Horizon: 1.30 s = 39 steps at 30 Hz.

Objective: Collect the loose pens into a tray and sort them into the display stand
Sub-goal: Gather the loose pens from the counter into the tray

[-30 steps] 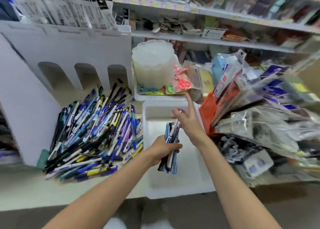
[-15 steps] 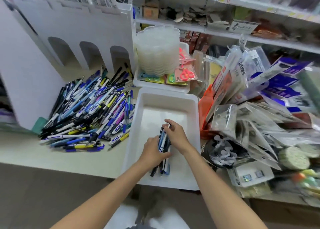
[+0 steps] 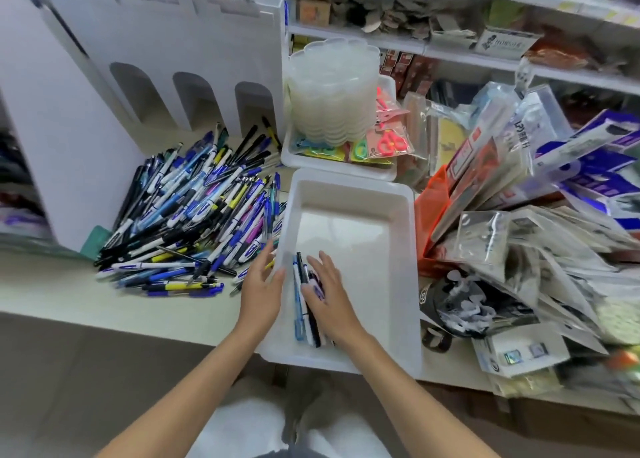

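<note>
A stationery shop is showing here, with stock crowding every surface. Shelves (image 3: 588,76) are running along the back, carrying yellow price labels (image 3: 568,5) on their front edges and boxed goods behind. A heap of loose pens (image 3: 194,208) is lying at the left end of the counter (image 3: 69,295), against a white cardboard display stand (image 3: 166,42) with arched slots. Carded scissors (image 3: 391,142) and a stack of clear plastic containers (image 3: 332,87) are sitting in a white bin (image 3: 311,162) at the counter's back edge — and sealed retail packets (image 3: 519,222) are spilling in a heap over its right end.
</note>
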Each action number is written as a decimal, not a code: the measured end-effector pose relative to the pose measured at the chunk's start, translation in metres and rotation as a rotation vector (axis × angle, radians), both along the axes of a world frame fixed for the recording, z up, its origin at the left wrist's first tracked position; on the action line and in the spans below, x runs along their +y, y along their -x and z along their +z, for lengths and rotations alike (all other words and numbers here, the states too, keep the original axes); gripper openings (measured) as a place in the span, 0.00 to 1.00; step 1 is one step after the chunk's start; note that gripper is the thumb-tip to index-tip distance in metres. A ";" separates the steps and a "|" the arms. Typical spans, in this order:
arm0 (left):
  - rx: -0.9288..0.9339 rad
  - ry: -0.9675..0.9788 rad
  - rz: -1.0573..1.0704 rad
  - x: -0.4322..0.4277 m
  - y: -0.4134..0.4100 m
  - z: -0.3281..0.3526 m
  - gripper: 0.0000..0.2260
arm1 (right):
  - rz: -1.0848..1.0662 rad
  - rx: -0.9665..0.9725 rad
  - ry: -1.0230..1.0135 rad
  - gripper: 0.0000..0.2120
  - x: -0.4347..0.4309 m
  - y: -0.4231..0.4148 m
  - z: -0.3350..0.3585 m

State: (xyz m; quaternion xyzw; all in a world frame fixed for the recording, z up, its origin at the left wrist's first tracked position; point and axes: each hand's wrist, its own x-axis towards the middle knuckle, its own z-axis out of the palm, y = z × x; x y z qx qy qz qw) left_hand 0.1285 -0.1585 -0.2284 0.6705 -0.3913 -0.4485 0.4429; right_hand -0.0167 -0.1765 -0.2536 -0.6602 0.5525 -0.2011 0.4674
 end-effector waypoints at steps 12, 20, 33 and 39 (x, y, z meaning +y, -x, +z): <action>0.105 -0.031 0.104 -0.002 0.001 -0.004 0.19 | -0.065 0.502 -0.121 0.13 0.018 0.020 0.021; 0.102 -0.030 0.108 -0.002 0.000 0.001 0.18 | -0.054 0.390 -0.164 0.24 0.020 0.001 0.014; 0.022 0.012 -0.034 -0.028 -0.057 0.014 0.10 | -0.334 0.335 0.039 0.21 -0.003 -0.016 0.041; -0.184 0.114 0.039 -0.090 -0.139 0.043 0.10 | -0.310 0.164 0.261 0.18 -0.065 -0.109 0.083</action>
